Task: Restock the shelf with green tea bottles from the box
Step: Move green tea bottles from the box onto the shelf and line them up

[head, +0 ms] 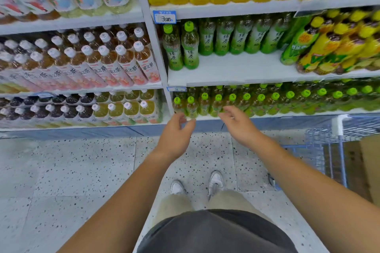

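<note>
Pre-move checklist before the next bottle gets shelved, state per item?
1. Free left hand: ok, holds nothing.
2. Free right hand: ok, fingers relaxed.
3. Room on middle shelf: ok, bare front area right of the two front bottles.
4. Reach to box: likely ok, in the cart at right.
5. Bottles left in box: cannot tell, inside hidden.
6. Stock on lower shelf row: ok, looks full.

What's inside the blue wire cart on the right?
A brown cardboard box stands in the blue wire cart. Its contents cannot be seen: its side covers them.
</note>
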